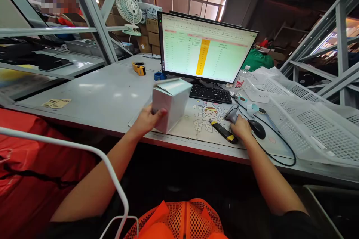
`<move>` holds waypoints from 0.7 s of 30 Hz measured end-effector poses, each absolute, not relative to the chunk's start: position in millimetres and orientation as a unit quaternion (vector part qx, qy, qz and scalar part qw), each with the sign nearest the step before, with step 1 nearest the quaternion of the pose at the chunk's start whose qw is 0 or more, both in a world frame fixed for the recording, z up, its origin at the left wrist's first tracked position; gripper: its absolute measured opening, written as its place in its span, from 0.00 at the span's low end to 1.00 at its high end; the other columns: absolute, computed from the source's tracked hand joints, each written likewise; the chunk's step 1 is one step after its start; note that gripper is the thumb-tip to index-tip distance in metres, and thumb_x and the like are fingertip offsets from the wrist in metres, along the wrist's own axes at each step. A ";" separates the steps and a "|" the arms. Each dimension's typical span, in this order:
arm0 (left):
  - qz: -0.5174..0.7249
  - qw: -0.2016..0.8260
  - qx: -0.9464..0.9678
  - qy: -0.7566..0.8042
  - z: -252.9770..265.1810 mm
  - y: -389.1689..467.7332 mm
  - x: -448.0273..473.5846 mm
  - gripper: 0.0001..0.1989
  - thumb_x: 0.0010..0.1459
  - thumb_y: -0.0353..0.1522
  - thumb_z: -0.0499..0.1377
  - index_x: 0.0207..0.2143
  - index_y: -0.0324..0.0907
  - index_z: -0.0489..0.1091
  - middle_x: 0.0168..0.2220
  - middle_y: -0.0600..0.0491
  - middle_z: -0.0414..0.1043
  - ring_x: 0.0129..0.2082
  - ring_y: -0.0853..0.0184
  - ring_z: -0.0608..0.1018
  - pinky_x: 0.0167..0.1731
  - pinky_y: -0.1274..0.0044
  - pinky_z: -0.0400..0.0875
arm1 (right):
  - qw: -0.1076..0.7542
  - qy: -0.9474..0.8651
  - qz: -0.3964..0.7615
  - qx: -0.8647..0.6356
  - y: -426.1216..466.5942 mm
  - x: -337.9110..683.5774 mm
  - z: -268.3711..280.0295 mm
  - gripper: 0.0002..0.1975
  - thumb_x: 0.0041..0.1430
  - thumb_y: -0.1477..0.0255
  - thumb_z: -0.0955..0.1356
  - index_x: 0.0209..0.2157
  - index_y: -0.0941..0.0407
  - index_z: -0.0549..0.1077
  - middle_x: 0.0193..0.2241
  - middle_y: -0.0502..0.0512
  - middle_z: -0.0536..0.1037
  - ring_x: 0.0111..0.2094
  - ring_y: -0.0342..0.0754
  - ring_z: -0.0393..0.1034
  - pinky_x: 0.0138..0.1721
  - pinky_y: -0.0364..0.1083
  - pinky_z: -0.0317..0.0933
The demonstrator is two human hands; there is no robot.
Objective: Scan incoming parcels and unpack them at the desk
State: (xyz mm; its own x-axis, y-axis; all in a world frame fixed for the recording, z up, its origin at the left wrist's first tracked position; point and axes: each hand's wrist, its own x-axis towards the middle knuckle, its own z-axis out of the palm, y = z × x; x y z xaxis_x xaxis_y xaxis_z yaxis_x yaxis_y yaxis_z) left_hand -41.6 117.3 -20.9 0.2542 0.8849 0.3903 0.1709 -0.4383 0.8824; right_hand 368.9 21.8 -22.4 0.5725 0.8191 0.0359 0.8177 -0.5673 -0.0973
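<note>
Left grip holds a box, forearm slanting inward.

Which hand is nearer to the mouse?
Right. The right hand, holding the scanner, is just left of the mouse; the left hand is much farther left, holding the box.

Stacked cartons, metal frames and white baskets suggest a warehouse.

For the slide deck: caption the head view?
Left hand grips a pale box; right hand holds a grey scanner beside a yellow-black cutter.
</note>
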 end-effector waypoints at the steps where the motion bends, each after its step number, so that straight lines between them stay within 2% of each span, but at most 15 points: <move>1: 0.520 0.435 0.646 0.351 -22.7 118.7 -39.6 0.43 0.49 0.66 0.65 0.48 0.38 0.79 0.43 0.41 0.83 0.48 0.46 0.83 0.46 0.66 0.79 | 0.053 -0.460 0.009 -0.886 21.7 367.5 -18.3 0.28 0.65 0.69 0.66 0.64 0.67 0.67 0.55 0.78 0.77 0.56 0.66 0.75 0.54 0.55 0.66; 4: 0.567 0.562 0.537 0.271 -31.6 117.2 -22.1 0.43 0.43 0.66 0.70 0.45 0.37 0.78 0.42 0.41 0.83 0.51 0.46 0.82 0.48 0.64 0.80 | 0.094 -0.495 0.034 -0.863 8.7 364.0 7.2 0.21 0.67 0.60 0.66 0.51 0.61 0.77 0.45 0.70 0.82 0.48 0.64 0.78 0.48 0.54 0.68; 8: 0.550 0.606 0.510 0.264 -37.6 114.2 1.2 0.43 0.42 0.66 0.70 0.44 0.38 0.77 0.44 0.41 0.83 0.55 0.44 0.81 0.52 0.61 0.79 | 0.228 -0.637 0.138 -0.723 -39.7 350.7 54.0 0.19 0.64 0.53 0.69 0.42 0.54 0.80 0.35 0.56 0.82 0.39 0.57 0.77 0.40 0.50 0.69; 11: 0.537 0.617 0.509 0.269 -36.8 115.2 9.8 0.46 0.42 0.67 0.69 0.47 0.39 0.77 0.48 0.40 0.82 0.57 0.43 0.79 0.52 0.60 0.79 | 0.248 -0.706 0.191 -0.635 -74.4 331.3 77.1 0.17 0.64 0.53 0.70 0.40 0.52 0.81 0.36 0.54 0.82 0.38 0.56 0.76 0.37 0.49 0.70; 16: 0.525 0.632 0.506 0.261 -38.0 115.6 16.6 0.47 0.42 0.68 0.68 0.49 0.39 0.76 0.51 0.38 0.81 0.55 0.42 0.80 0.48 0.61 0.81 | 0.219 -0.721 0.172 -0.634 -82.1 311.0 79.1 0.15 0.67 0.57 0.70 0.39 0.54 0.80 0.31 0.51 0.81 0.32 0.51 0.74 0.33 0.46 0.67; 21: 0.514 0.579 0.545 0.321 -44.0 125.7 -4.2 0.51 0.40 0.72 0.64 0.47 0.37 0.76 0.47 0.36 0.81 0.49 0.43 0.82 0.43 0.62 0.81 | 0.214 -0.714 0.149 -0.650 -39.4 331.8 51.5 0.18 0.67 0.54 0.69 0.45 0.53 0.79 0.39 0.54 0.84 0.39 0.54 0.77 0.40 0.48 0.69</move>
State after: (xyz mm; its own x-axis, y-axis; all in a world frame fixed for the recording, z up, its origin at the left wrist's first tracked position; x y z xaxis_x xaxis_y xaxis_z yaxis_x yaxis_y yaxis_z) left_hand -4.2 125.7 -44.0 0.2647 0.9458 0.1881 -0.2457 -0.1225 0.9616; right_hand 331.8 -39.4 51.5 -0.0629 0.9917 0.1119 0.8647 0.1102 -0.4901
